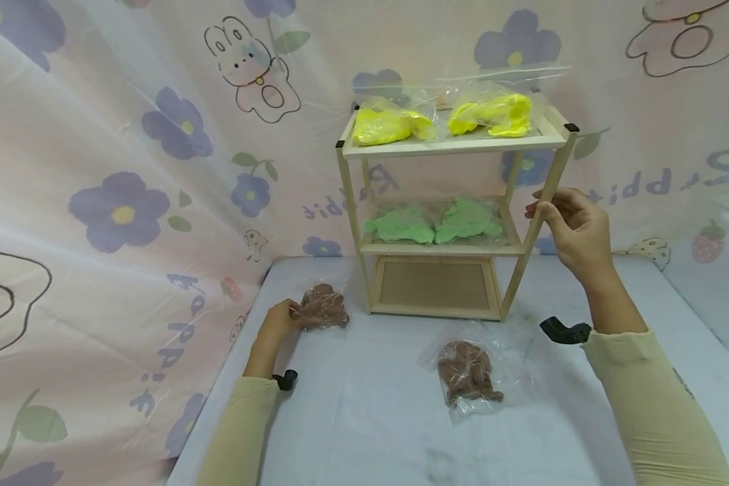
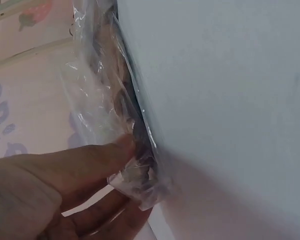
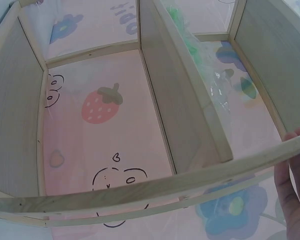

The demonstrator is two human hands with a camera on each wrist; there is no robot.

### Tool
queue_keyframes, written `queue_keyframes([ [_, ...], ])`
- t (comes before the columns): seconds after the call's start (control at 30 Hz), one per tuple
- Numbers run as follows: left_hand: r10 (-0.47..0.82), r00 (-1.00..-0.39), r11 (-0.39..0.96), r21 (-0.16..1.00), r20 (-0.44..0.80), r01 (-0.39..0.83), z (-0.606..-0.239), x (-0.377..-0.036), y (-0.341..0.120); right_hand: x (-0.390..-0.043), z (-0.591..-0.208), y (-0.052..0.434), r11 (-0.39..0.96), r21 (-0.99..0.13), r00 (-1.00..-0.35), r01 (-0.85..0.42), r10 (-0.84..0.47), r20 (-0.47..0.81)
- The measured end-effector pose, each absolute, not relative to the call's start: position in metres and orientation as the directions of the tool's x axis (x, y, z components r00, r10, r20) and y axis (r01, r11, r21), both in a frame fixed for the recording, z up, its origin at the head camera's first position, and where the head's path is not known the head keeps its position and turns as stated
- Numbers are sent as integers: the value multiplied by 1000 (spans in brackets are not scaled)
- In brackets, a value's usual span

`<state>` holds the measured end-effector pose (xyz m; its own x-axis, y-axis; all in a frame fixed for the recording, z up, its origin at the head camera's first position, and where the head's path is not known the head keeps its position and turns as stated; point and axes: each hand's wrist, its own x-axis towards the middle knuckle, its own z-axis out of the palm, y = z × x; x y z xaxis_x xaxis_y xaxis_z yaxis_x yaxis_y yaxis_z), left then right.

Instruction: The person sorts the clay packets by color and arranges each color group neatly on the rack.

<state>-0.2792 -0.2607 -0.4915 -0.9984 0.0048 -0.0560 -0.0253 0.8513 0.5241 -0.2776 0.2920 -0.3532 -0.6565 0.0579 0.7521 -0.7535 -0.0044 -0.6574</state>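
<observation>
**Left hand on a brown bag, right hand on the shelf post**

The left hand (image 1: 277, 320), at lower left of centre in the head view, pinches the near edge of a clear bag of brown stuff (image 1: 322, 308) that lies flat on the bench (image 1: 364, 418). In the left wrist view the thumb (image 2: 97, 160) sits on top of the plastic with fingers under it. The right hand (image 1: 574, 229), at right of centre, has its fingers curled round the front right post of a small wooden shelf unit (image 1: 543, 223), roughly level with the middle shelf.

A second brown bag (image 1: 468, 371) lies alone on the bench in the lower middle of the frame, well apart from both hands and just in front of the shelf unit. The middle shelf holds two green bags (image 1: 434, 224) side by side, and the top shelf has two yellow bags (image 1: 443, 120) (all in clear plastic). Behind everything hangs a pink sheet with flowers and rabbits (image 1: 158, 135).
</observation>
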Motion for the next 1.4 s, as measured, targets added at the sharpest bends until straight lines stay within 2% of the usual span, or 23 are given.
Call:
queue_keyframes([
  [0.4,-28,-1000,878,477,12,-19,-496,-277,-253,-277,-355,293,5,-662,-661,-749,68,748],
  [0.7,-29,-999,886,463,18,-17,-495,-274,-250,-276,-354,295,-30,-670,-670,-742,54,740],
  [0.93,-50,-997,854,521,61,-11,-498,-264,-251,-277,-354,296,-46,-682,-684,-729,45,728],
  [1.1,-51,-995,813,582,84,8,-497,-257,-252,-277,-355,296,-8,-684,-684,-729,51,728],
  [1.4,-44,-993,761,648,108,36,-491,-247,-259,-278,-355,296,-48,-674,-676,-737,47,735],
])
